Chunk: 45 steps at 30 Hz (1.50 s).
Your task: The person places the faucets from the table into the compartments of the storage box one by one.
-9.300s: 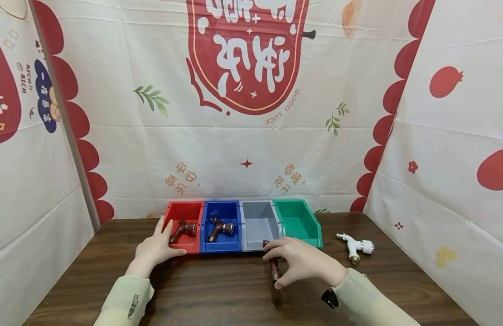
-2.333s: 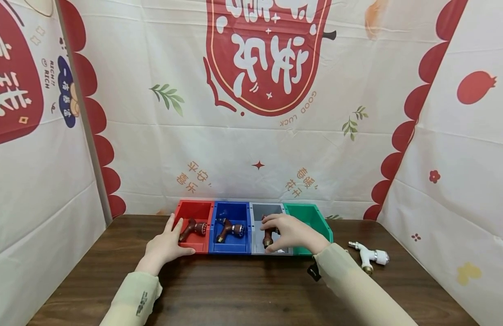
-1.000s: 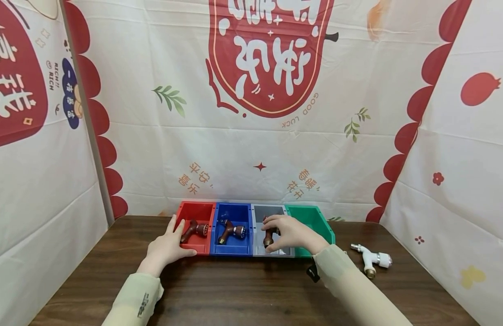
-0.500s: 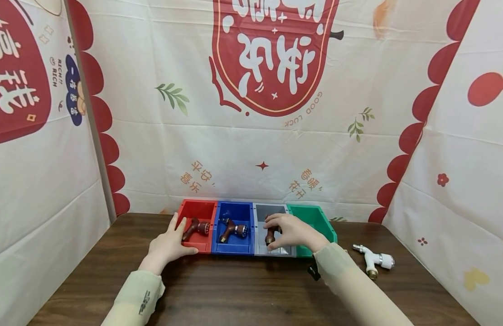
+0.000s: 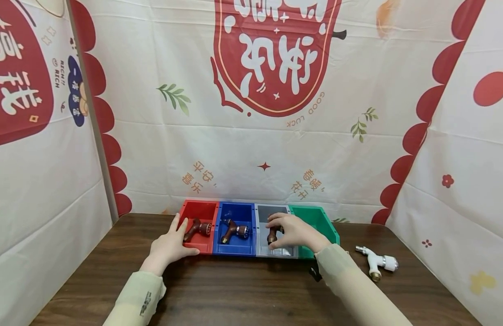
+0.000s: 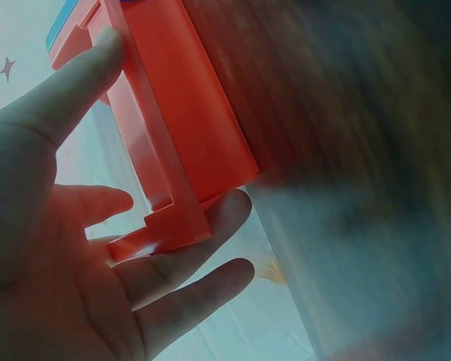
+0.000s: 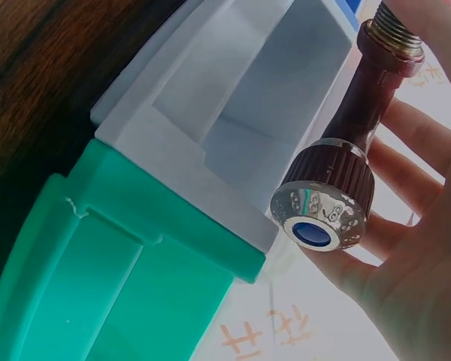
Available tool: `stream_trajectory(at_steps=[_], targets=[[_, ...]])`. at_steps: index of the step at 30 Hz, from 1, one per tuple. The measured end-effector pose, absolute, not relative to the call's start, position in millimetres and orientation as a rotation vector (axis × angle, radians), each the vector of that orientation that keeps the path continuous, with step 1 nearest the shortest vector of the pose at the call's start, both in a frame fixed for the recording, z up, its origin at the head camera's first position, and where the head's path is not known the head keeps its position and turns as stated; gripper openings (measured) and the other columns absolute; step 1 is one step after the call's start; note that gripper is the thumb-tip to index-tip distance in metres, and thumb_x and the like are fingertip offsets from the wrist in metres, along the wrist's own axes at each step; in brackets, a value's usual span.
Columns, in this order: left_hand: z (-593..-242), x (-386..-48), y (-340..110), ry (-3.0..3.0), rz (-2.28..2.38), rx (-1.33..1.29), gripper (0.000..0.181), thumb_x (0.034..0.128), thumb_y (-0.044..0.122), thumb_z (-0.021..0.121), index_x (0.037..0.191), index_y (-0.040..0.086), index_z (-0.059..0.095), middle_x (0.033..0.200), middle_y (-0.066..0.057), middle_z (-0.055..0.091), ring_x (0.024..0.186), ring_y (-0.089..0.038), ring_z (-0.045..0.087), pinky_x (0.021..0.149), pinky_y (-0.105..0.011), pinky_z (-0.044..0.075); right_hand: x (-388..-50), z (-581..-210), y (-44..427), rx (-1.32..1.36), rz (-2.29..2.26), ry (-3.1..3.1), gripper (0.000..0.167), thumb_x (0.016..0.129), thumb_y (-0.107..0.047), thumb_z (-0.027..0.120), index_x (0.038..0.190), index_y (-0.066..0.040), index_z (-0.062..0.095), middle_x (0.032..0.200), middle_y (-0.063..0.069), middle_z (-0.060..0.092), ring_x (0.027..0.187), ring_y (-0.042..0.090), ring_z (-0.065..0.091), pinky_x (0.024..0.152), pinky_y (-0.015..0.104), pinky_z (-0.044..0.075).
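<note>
A person's right hand pinches a dark brown tap between thumb and fingers at the grey bin; whether the tap touches the bottom cannot be told. The left hand, fingers spread, touches the red bin. A second brown tap lies there, a third tap in the blue bin, and a white tap on the table, right of the green bin

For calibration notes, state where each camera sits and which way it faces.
Head: on the head, facing forward and down at four bins; left hand and right hand show.
Left wrist: on that wrist, facing the red bin; that hand shows.
Right wrist: on that wrist, facing the held brown faucet; that hand shows.
Head and right wrist share that faucet.
</note>
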<state>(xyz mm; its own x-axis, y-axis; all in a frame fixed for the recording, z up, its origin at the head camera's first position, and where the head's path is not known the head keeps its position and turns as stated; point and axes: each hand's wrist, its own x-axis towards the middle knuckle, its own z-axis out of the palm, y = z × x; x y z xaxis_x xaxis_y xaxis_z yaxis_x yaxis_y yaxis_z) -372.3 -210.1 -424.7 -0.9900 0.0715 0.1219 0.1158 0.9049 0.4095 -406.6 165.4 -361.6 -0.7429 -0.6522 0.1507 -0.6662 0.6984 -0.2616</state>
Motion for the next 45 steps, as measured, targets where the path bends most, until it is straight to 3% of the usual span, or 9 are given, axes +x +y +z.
stream_trajectory(at_steps=[17, 35, 45], targets=[[-420.9, -372.0, -211.4, -2.957, -0.635, -0.128, 0.108, 0.0714, 0.054, 0.078, 0.153, 0.006, 0.026, 0.160, -0.020, 0.006, 0.104, -0.046, 0.059, 0.079, -0.063, 0.049, -413.9, -355.2, 163.9, 1.102, 0.522, -2.872, 0.055, 0.077, -0.035, 0.081, 0.122, -0.008, 0.067, 0.138, 0.012, 0.052, 0.122, 0.031, 0.051, 0.094, 0.047, 0.047], [-424.0, -369.7, -209.1, -2.951, -0.636, -0.138, 0.108, 0.0706, 0.056, 0.078, 0.152, 0.006, 0.028, 0.160, -0.018, 0.008, 0.095, -0.041, 0.063, 0.076, -0.059, 0.051, -424.1, -363.9, 167.0, 1.108, 0.548, -2.856, 0.058, 0.075, -0.038, 0.081, 0.121, -0.006, 0.068, 0.136, 0.016, 0.053, 0.120, 0.032, 0.053, 0.094, 0.049, 0.048], [-425.3, -369.7, -209.9, -2.943, -0.645, -0.130, 0.108, 0.0703, 0.055, 0.078, 0.153, 0.006, 0.028, 0.160, -0.018, 0.007, 0.096, -0.042, 0.062, 0.077, -0.061, 0.050, -427.8, -365.4, 165.0, 1.048, 0.520, -2.871, 0.057, 0.074, -0.036, 0.082, 0.121, -0.007, 0.068, 0.136, 0.012, 0.054, 0.120, 0.031, 0.053, 0.095, 0.049, 0.047]])
